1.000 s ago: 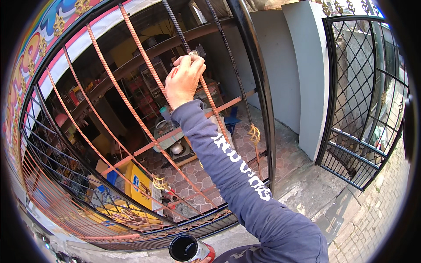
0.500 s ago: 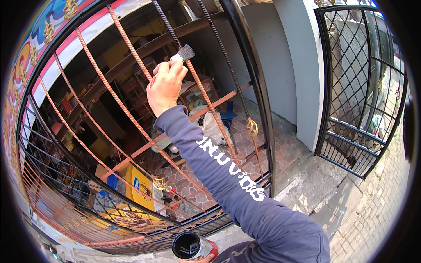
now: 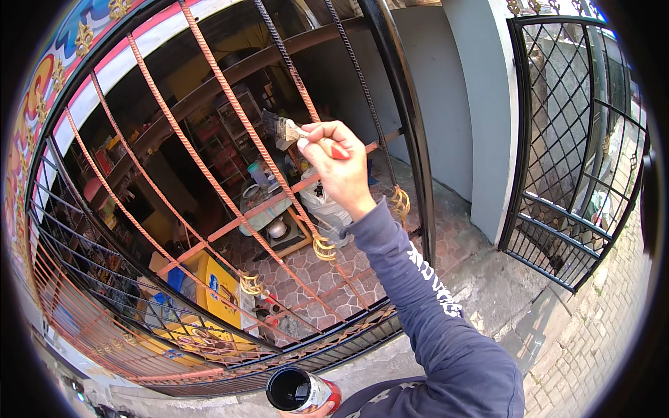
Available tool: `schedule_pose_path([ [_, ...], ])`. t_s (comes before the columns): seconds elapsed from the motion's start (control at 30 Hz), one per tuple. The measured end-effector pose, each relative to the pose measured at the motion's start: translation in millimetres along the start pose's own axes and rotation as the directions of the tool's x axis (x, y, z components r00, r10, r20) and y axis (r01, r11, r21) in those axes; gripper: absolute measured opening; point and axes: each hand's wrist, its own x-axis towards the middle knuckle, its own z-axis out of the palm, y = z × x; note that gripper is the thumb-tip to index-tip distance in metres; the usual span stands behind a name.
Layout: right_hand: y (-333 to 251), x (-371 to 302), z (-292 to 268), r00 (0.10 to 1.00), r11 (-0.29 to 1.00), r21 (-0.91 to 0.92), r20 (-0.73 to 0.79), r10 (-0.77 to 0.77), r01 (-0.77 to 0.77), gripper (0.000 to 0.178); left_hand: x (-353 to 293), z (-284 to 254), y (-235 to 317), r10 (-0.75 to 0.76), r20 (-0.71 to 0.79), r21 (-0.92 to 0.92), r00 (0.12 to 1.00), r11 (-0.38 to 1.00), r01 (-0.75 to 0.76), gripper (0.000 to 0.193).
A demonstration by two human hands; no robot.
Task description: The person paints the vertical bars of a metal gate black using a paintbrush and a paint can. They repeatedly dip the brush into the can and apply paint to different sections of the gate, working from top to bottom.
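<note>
My right hand [image 3: 340, 164] grips a paintbrush [image 3: 291, 130] by its handle, with the dark, wet-looking bristles pointing up and left. The brush sits between two twisted gate bars, and I cannot tell whether it touches either. Close above the hand, one bar [image 3: 289, 63] is black at the top and reddish-brown lower down. Low in the view, my left hand [image 3: 317, 412], mostly hidden, holds a paint can [image 3: 304, 391] with a dark inside and a red and white side. The bar [image 3: 354, 70] farther right is black.
The gate has a thick black frame post [image 3: 404, 104], reddish bars [image 3: 167, 115] and gold ornaments [image 3: 324, 249]. Behind it stand a yellow box [image 3: 219, 292] and a low table with a pot [image 3: 277, 228]. A black lattice gate [image 3: 571, 139] stands right, beside a grey pillar [image 3: 481, 118].
My right hand has moved right and down with the brush, whose bristles have swung from pointing right to pointing left. The paint can has shifted only slightly.
</note>
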Motion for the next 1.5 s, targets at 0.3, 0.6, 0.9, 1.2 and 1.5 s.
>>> schedule_pose_path([
  [0.3, 3, 104, -89, 0.966, 0.980, 0.027, 0.176, 0.191, -0.198, 0.031, 3, 9, -32, 0.039, -0.083, 0.166, 0.996, 0.986, -0.024, 0.081],
  [0.6, 19, 149, -78, 0.960, 0.995, -0.096, 0.276, 0.049, -0.023, 0.023, 2, 24, -18, -0.007, -0.063, 0.166, 0.998, 0.986, 0.017, 0.077],
  [0.9, 11, 149, -96, 0.974, 0.993, -0.116, 0.218, 0.057, -0.032, 0.027, -9, 22, -8, -0.036, -0.086, 0.144, 0.996, 0.988, 0.048, 0.077],
  [1.2, -19, 145, -108, 0.982, 0.978, -0.202, 0.188, -0.021, 0.059, 0.021, -7, 31, 6, -0.057, -0.037, 0.186, 0.998, 0.981, 0.063, 0.077],
  [1.5, -24, 91, -66, 0.920, 0.739, -0.547, 0.237, -0.313, 0.393, 0.016, -1, 34, -8, -0.044, -0.042, 0.066, 0.998, 0.997, 0.047, 0.083],
])
